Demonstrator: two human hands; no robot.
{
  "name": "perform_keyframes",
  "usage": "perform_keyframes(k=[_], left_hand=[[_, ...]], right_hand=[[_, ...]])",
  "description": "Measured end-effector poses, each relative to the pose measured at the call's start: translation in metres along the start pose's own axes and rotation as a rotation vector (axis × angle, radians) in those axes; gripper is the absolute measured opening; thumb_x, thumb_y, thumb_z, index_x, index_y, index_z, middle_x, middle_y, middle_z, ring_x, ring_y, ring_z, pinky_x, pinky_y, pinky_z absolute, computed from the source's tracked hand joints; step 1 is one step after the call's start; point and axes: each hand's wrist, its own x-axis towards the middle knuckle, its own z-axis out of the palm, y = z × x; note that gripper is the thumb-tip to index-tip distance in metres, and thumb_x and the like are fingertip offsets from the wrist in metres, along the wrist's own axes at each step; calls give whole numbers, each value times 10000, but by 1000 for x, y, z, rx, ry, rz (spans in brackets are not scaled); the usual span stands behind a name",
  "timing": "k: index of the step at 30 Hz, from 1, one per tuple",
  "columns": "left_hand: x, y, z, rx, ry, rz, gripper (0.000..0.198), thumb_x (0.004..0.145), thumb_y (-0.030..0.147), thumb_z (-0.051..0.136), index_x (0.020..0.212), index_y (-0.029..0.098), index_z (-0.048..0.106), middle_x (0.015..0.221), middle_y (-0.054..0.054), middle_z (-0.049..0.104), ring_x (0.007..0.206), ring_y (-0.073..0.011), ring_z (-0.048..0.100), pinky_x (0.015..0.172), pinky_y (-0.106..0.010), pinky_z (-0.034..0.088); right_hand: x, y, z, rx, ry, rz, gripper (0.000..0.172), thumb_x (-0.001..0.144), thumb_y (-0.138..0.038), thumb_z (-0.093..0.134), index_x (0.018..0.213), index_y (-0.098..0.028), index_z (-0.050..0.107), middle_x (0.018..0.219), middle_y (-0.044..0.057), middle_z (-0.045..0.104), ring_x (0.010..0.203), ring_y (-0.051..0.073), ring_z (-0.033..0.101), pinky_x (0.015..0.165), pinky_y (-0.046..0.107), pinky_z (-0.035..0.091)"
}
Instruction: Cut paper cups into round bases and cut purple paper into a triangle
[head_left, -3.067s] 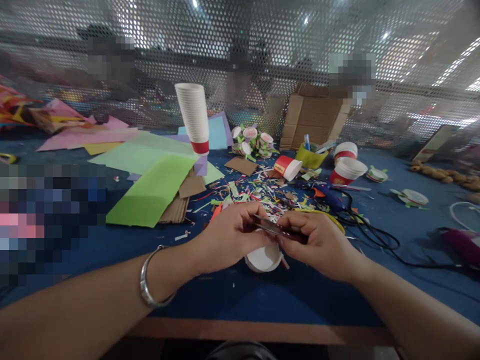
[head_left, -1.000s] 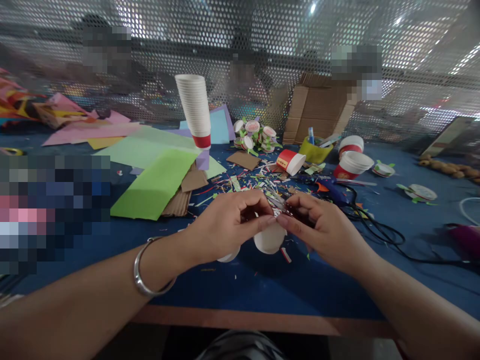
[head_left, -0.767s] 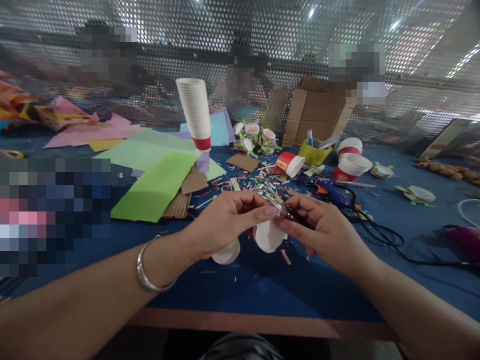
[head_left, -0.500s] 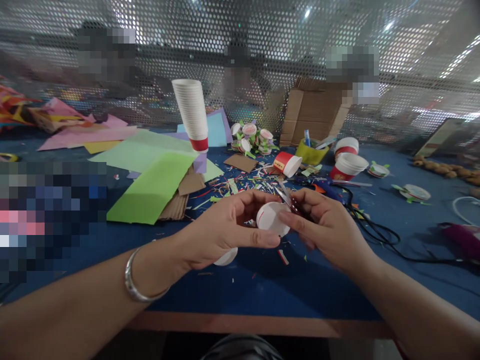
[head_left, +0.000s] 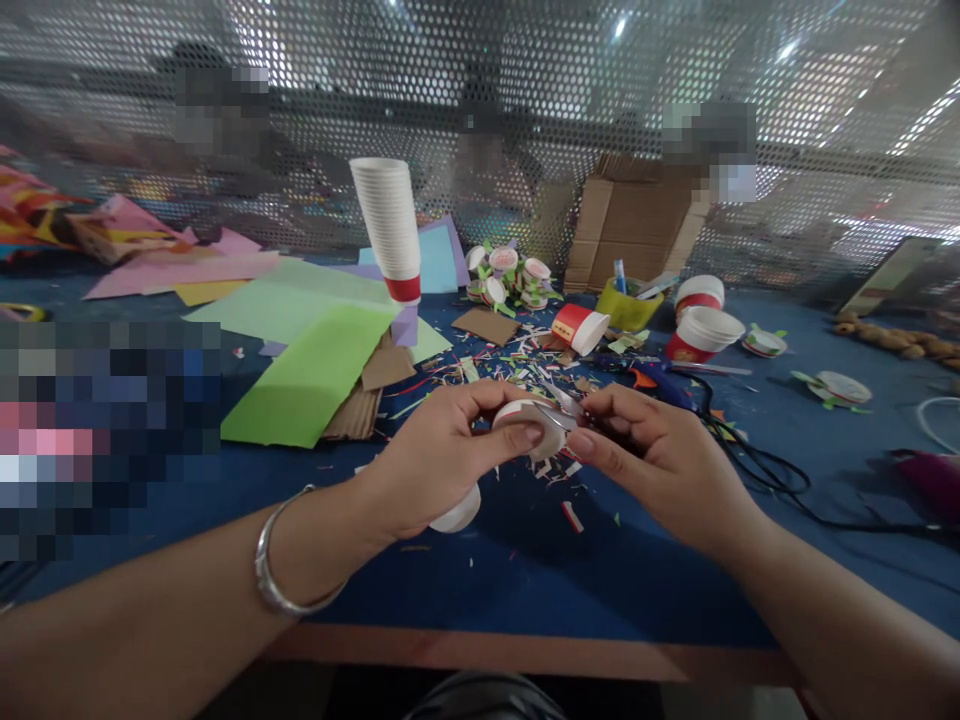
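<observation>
The cup bottom [head_left: 508, 413] has tilted over since half a second ago, and the right thumb has come off it.
The left hand [head_left: 446, 440] pinches it between thumb and fingers, above the near middle of the table [head_left: 585, 590]; the right hand [head_left: 660, 445] grips the scissors [head_left: 559, 418], blades at the cup bottom. Paper scraps [head_left: 487, 367] lie beyond, a cup stack [head_left: 386, 215] far left.
</observation>
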Motion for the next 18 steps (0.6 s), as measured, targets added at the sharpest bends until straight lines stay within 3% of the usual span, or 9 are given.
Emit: perform_keyframes(k=[6,18], left_hand=[[0,1,0,57,-7,24,102,855,249,760,941,199,782,949,-11,740,902,-142,644,841,-263,464],[0,7,-3,143,-59,37,117,864,273,743,917,180,791,892,-23,674,844,-151,604,774,-259,452]], right_hand=[[-4,-2,-2,-210,15,-72,265,963,-464,627,926,-204,658,665,-41,568,541,95,468,492,227,357],[-8,-4,-4,-325,6,-146,288,964,-484,622,876,-211,648,658,-25,575,550,106,488,507,230,379]])
